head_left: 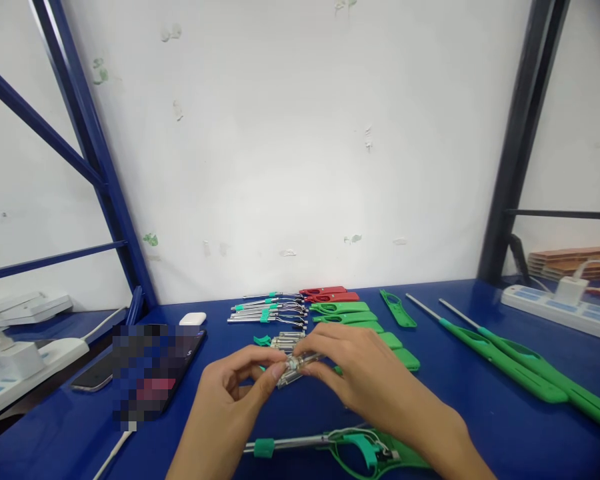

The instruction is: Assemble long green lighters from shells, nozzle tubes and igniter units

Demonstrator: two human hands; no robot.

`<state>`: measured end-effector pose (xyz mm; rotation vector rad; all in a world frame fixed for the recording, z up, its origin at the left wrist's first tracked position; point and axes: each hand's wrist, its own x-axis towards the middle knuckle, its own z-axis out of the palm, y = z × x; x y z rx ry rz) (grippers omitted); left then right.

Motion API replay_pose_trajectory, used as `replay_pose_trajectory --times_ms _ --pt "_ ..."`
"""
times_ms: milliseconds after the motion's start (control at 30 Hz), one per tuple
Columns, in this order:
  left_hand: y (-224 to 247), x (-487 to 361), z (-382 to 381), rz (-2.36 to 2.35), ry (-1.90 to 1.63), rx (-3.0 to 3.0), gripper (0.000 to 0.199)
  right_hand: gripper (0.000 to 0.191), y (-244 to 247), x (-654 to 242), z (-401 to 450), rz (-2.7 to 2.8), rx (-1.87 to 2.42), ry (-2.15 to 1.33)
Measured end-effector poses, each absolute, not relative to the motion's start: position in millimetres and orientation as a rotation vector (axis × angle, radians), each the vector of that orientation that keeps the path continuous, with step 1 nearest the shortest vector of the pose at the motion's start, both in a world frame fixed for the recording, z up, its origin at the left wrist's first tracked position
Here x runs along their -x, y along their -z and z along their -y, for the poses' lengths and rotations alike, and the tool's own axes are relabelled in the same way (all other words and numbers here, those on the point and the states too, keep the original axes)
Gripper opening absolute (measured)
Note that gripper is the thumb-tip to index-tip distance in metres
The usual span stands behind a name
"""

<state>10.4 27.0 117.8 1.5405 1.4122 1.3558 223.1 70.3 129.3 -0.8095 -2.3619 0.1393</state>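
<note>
A small clear lighter fuel tank (295, 363) with a valve end is held between my two hands over the table. My left hand (230, 393) pinches its valve end with thumb and forefinger. The fingertips of my right hand (365, 367) grip the other end and partly hide it. More clear tanks (289, 339) lie just behind my fingers. In front of me, partly under my right forearm, lies an open green lighter shell (405, 457). A metal tube (295, 443), a teal trigger (363, 448) and white wires rest in it.
Metal tubes with wires (260, 313), red shells (330, 295) and green shells (345, 309) lie in rows behind. Two long green lighters (510, 363) lie right, near a power strip (555, 307). Left are a phone (95, 373), a larger device (180, 373) and a white case (193, 319).
</note>
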Motion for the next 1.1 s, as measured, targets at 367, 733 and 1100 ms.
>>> replay_pose_trajectory --times_ms 367,733,1100 --pt "-101 -15 -28 -1.216 -1.444 -1.381 0.060 0.026 -125 -217 -71 2.489 0.817 0.014" --pt "-109 -2 -23 -1.221 -1.404 -1.391 0.068 0.034 -119 -197 -69 2.580 0.831 0.153" --pt "-105 -3 -28 -1.223 -1.384 -1.387 0.060 0.037 -118 -196 -67 2.576 0.828 0.186"
